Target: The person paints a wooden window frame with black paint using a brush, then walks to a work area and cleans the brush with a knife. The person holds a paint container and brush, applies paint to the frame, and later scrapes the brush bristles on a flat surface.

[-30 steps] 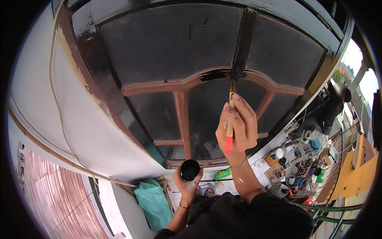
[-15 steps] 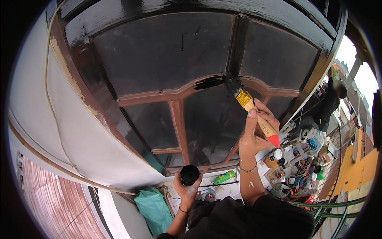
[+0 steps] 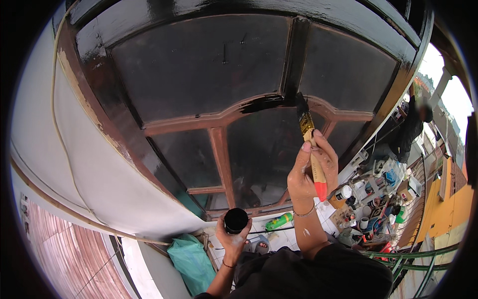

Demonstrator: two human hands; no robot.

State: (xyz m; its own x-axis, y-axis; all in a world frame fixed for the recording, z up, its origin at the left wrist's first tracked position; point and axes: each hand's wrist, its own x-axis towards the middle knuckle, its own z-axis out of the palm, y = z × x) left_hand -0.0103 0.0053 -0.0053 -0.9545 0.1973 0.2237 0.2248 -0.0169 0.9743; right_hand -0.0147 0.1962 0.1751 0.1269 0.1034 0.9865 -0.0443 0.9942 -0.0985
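Busy, by the look of it, with brushing black coating onto a panelled wooden frame [image 3: 217,144], straight ahead and spread broadly around 12 o'clock. In the right hand [image 3: 313,172], between 3 and 4 o'clock from the centre of view: a flat paintbrush [image 3: 306,123] with dark bristles, a gold-coloured ferrule and a pale, red-ended handle. A firm pinch of thumb and fingers on that handle, with bristles aimed just short of 12 o'clock, at or just beside the foot of a black upright [image 3: 295,60] (actual contact with the wood: cannot tell from here).

At 6 o'clock, in the left hand [image 3: 232,244]: a black cup [image 3: 236,220], mouth upward, with fingers and thumb wrapped around opposite sides. Too dark inside to judge any level of paint.

Toward 1 o'clock, on the arched rail, a ragged black streak [image 3: 264,103]; reddish-brown wood to either side, out toward 10 and 2 o'clock. Probably only partway along, then, at the joint of upright and rail. Called for next, in all likelihood: a light, steady stroke along the rail toward 2 o'clock, bristles clear of the dark panels [image 3: 199,65], cup level and close by for reloading.

Lower down, a green bag [image 3: 191,264] near 7 o'clock, a green bottle [image 3: 279,222] at 5, cluttered pots and supplies [image 3: 365,222] at 4; farther off at 3, a person in dark clothing [image 3: 411,124].
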